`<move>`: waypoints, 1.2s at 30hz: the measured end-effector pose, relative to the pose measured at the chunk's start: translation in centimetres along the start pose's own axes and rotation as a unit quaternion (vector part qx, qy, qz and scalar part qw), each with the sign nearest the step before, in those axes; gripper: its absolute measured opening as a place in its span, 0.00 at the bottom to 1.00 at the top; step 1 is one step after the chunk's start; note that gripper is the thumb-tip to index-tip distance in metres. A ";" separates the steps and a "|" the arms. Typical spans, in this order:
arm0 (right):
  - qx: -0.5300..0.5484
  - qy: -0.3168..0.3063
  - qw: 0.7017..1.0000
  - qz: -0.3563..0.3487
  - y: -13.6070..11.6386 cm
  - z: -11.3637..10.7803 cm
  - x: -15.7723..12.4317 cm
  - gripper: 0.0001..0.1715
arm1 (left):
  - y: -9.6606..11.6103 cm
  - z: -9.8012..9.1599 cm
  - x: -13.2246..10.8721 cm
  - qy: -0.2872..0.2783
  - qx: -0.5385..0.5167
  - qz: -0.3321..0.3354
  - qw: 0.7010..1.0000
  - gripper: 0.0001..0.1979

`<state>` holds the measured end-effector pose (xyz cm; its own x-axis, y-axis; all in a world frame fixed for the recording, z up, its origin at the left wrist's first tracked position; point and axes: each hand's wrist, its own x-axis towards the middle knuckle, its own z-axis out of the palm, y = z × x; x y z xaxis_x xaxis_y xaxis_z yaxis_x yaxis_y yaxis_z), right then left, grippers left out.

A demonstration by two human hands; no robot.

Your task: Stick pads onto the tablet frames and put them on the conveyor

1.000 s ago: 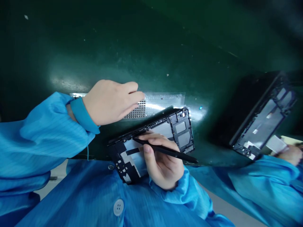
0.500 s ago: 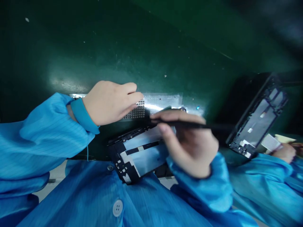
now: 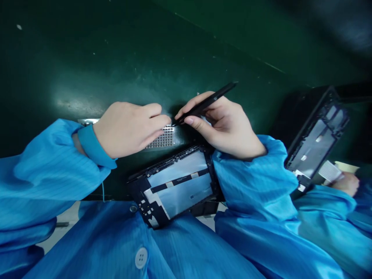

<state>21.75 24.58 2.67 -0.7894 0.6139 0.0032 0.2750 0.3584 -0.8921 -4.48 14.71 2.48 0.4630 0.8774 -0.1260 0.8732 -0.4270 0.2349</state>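
My left hand (image 3: 130, 126) is closed, with thumb and index finger pinching at a clear sheet that carries a grid of small squares (image 3: 164, 138). A blue band circles that wrist. In my right hand (image 3: 225, 126) is a pair of black tweezers (image 3: 205, 104), held like a pen. Their tip meets the sheet right beside my left fingertips; whether anything is between the points is too small to tell. Below both hands a tablet-like device frame (image 3: 177, 190) with a silvery-blue inner panel lies tilted at the bench edge, against my smock. Neither hand touches it.
Another similar black device frame (image 3: 315, 143) stands slanted at the right on the dark green bench (image 3: 139, 50). Past it, a co-worker's hand (image 3: 347, 184) in a blue sleeve holds a white gridded piece (image 3: 329, 171).
My right hand has moved up and left, bringing the tweezers from above the device frame to the sheet by my left fingers. My left hand stays on the sheet.
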 end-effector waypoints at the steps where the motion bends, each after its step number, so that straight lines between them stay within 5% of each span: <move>1: -0.007 -0.002 1.000 -0.004 0.0 0.0 0.1 0.12 | 0.0 0.0 0.0 -0.005 0.005 0.000 1.000 0.23; 8: 0.049 0.028 0.998 0.002 -0.4 0.1 -0.1 0.15 | -0.3 0.3 -0.2 0.019 -0.015 -0.007 1.000 0.21; 14: 0.067 0.281 0.957 0.037 -4.3 5.0 -7.4 0.04 | -0.9 0.5 -0.5 0.027 -0.027 0.013 0.999 0.25; 18: 0.013 0.370 0.929 0.002 -4.0 8.7 -9.8 0.07 | -1.1 0.6 -0.6 0.037 -0.025 0.015 0.999 0.26; 30: -0.065 0.321 0.945 0.016 -3.9 8.8 -10.0 0.16 | -1.2 0.6 -0.7 0.030 0.001 0.017 0.999 0.28; 36: -0.113 0.226 0.967 0.029 -5.6 5.0 -7.3 0.12 | -1.2 0.4 -0.6 0.031 -0.019 0.013 0.999 0.26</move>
<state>23.27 14.55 5.44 -0.4622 0.8641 0.1994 0.4652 0.4276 -0.7751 -5.79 14.58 1.87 0.4742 0.8784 -0.0600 0.8541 -0.4424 0.2734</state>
